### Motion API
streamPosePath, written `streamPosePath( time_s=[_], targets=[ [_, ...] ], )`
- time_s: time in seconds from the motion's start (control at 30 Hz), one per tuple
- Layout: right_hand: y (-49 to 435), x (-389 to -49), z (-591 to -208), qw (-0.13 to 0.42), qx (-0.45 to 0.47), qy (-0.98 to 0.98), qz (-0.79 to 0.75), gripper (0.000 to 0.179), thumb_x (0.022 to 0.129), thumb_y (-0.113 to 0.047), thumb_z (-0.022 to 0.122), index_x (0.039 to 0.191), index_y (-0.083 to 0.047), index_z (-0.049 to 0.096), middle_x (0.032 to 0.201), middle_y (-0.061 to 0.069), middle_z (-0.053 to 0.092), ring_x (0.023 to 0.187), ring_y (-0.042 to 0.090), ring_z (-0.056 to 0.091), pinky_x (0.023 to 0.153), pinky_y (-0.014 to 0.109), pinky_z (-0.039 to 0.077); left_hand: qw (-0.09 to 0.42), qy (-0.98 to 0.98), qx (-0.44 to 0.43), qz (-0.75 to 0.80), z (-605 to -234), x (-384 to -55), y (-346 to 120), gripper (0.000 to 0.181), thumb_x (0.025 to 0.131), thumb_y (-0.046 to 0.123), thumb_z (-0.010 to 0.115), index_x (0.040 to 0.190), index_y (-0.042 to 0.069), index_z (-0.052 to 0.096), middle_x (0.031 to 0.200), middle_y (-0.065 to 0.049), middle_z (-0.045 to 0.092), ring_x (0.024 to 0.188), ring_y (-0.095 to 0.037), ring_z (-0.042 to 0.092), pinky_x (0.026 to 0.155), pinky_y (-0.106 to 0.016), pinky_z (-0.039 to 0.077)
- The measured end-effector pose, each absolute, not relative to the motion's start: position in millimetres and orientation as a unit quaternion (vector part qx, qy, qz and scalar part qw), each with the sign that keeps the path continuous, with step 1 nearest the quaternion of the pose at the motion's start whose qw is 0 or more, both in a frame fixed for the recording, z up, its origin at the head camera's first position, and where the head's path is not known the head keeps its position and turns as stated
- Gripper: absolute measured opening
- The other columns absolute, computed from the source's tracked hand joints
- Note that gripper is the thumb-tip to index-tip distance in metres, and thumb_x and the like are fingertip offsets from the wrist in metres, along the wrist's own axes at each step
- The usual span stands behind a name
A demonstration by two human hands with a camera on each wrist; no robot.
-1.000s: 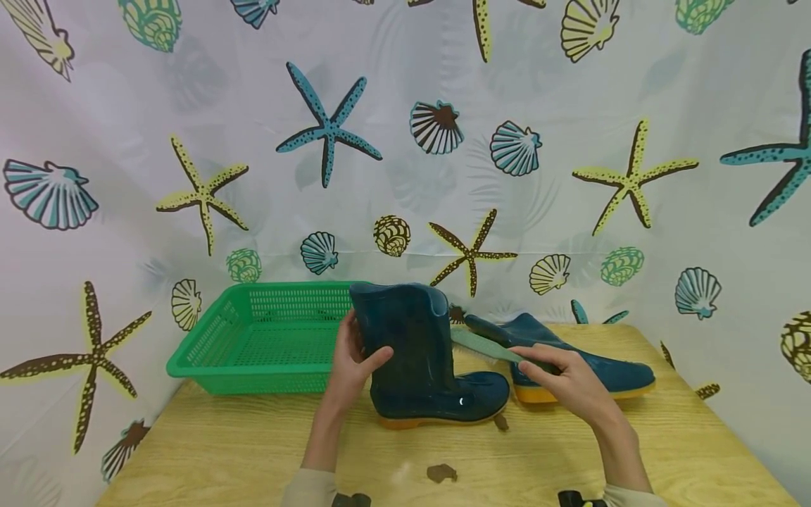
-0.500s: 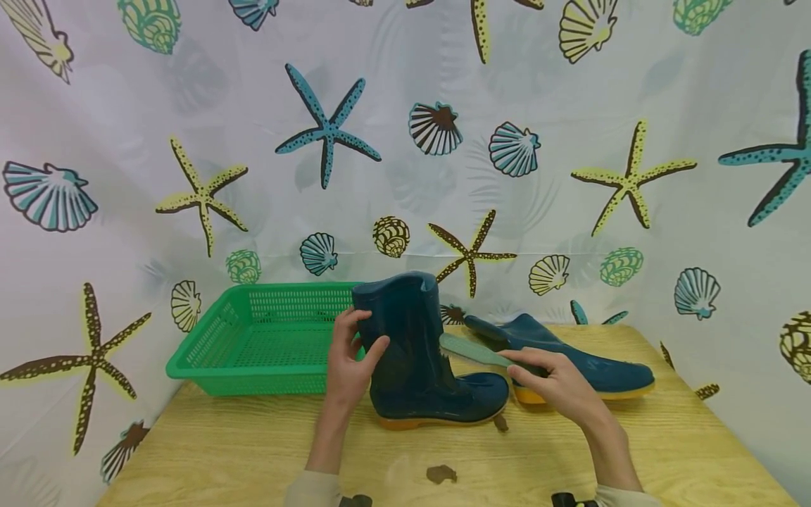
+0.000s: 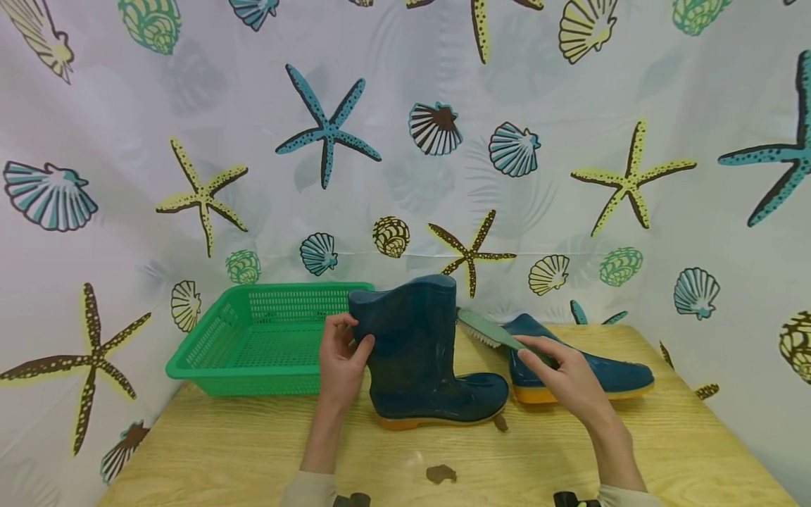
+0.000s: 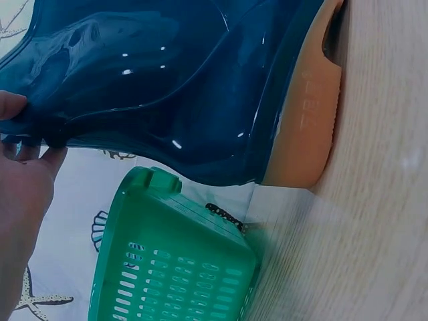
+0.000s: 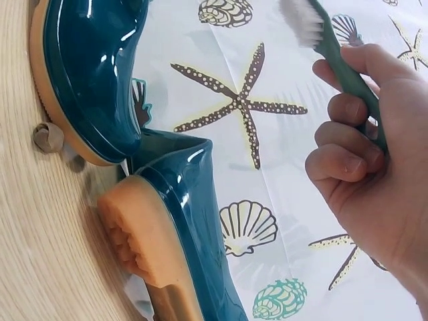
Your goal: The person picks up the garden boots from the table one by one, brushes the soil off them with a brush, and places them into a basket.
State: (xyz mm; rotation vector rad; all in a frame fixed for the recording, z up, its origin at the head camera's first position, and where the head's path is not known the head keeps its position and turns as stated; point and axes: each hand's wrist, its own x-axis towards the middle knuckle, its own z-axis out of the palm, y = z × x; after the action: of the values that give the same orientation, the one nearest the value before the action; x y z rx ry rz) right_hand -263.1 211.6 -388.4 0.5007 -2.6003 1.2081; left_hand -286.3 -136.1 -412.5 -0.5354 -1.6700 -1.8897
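A dark blue rain boot (image 3: 412,355) with an orange sole stands upright just below the centre of the head view, its toe pointing right, on a wood-grain desk (image 3: 253,443). The person's left hand (image 3: 342,370) is at the back of its shaft, below the top edge; its fingers pinch the rubber, the thumb on the near face and the other fingers round the back edge. Right of centre, the right hand (image 3: 567,373) has its fingers curled round the handle of a green scrub brush (image 3: 489,329) with white bristles. The brush slants up and left, bristles facing downward, its tip close to the front of the shaft; whether they touch is hard to tell. Behind that hand, a second blue boot (image 3: 611,367) lies tipped over, its toe to the right and its orange sole partly showing. A green plastic basket (image 3: 260,382) with slotted walls sits at middle left, partly hidden by the upright boot and the left hand. One brown scrap (image 3: 441,473) lies at lower centre of the frame, and a smaller brown lump (image 3: 501,422) is just beside the upright boot's toe. A white curtain (image 3: 393,77) printed with starfish and shells fills the upper frame. Light sleeves (image 3: 310,489) show at the bottom edge.
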Motion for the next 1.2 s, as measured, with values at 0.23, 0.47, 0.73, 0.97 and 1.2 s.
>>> streamPosePath(
  time_s=[0.23, 0.47, 0.73, 0.97, 1.2],
  targets=[
    [209, -263, -391, 0.099, 0.179, -0.887, 0.414, 0.041, 0.103, -0.037, 0.053, 0.139, -0.018, 0.058, 0.142, 0.012, 0.057, 0.111, 0.024, 0.062, 0.079, 0.031, 0.051, 0.286, -0.614, -0.207, -0.706, -412, -285, -135, 0.029, 0.089, -0.015, 0.057, 0.107, -0.008, 0.037, 0.107, -0.004, 0.056, 0.095, -0.015, 0.059, 0.079, -0.026, 0.051],
    [214, -264, -389, 0.069, 0.207, -0.881, 0.419, 0.041, 0.103, -0.032, 0.056, 0.138, -0.012, 0.060, 0.142, 0.015, 0.056, 0.133, 0.040, 0.050, 0.094, 0.043, 0.051, 0.298, -0.639, -0.216, -0.675, -410, -285, -132, 0.030, 0.091, -0.011, 0.061, 0.112, -0.008, 0.040, 0.113, 0.001, 0.048, 0.101, -0.013, 0.057, 0.087, -0.026, 0.048],
    [210, -266, -390, 0.048, 0.235, -0.876, 0.418, 0.038, 0.102, -0.031, 0.056, 0.137, -0.015, 0.061, 0.141, 0.015, 0.058, 0.130, 0.038, 0.053, 0.094, 0.039, 0.052, 0.302, -0.671, -0.210, -0.644, -409, -284, -130, 0.023, 0.091, -0.007, 0.064, 0.103, -0.003, 0.045, 0.124, -0.007, 0.049, 0.104, -0.017, 0.058, 0.090, -0.025, 0.049],
    [209, -267, -390, 0.047, 0.242, -0.873, 0.421, 0.036, 0.102, -0.030, 0.056, 0.136, -0.019, 0.062, 0.141, 0.014, 0.058, 0.124, 0.033, 0.058, 0.089, 0.032, 0.052, 0.331, -0.705, -0.226, -0.585, -405, -285, -129, 0.018, 0.092, -0.009, 0.059, 0.087, 0.007, 0.064, 0.122, -0.012, 0.050, 0.099, -0.020, 0.054, 0.081, -0.022, 0.048],
    [202, -267, -390, 0.019, 0.251, -0.865, 0.434, 0.038, 0.101, -0.029, 0.059, 0.136, -0.015, 0.062, 0.135, 0.014, 0.062, 0.086, 0.005, 0.057, 0.073, 0.029, 0.047, 0.343, -0.730, -0.241, -0.540, -407, -286, -125, 0.017, 0.092, 0.000, 0.065, 0.092, 0.016, 0.071, 0.133, -0.009, 0.048, 0.112, -0.023, 0.053, 0.088, -0.041, 0.051]
  ],
)
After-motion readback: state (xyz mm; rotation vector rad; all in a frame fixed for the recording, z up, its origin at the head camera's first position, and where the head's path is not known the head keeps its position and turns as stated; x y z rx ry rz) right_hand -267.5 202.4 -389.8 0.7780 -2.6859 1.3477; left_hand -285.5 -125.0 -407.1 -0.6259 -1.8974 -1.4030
